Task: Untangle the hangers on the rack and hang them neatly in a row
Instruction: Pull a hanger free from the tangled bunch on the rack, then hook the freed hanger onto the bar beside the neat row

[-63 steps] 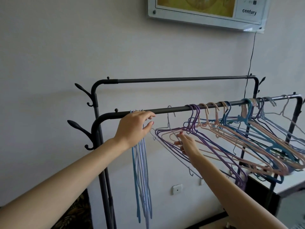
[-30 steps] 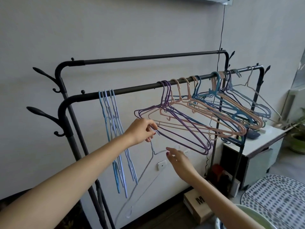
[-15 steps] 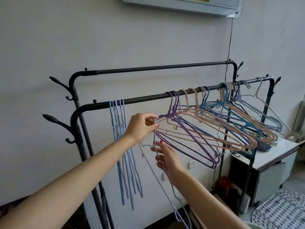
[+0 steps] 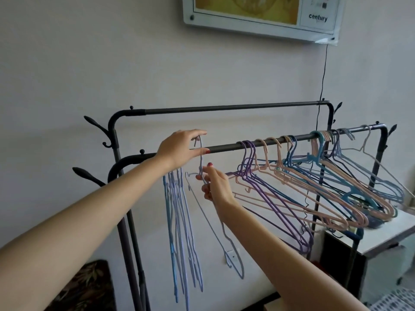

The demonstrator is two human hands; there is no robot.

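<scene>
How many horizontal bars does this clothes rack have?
2. The back bar runs higher, near the wall, with no hangers. The front bar sits lower and carries the hangers; the left hand covers part of it.

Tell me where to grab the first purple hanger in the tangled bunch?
Probably grip the purple wire hanger by its neck, just under the hook on the black metal rail, coming from its left. That side is open; pink hangers crowd its right and cross its sloping arms.
</scene>
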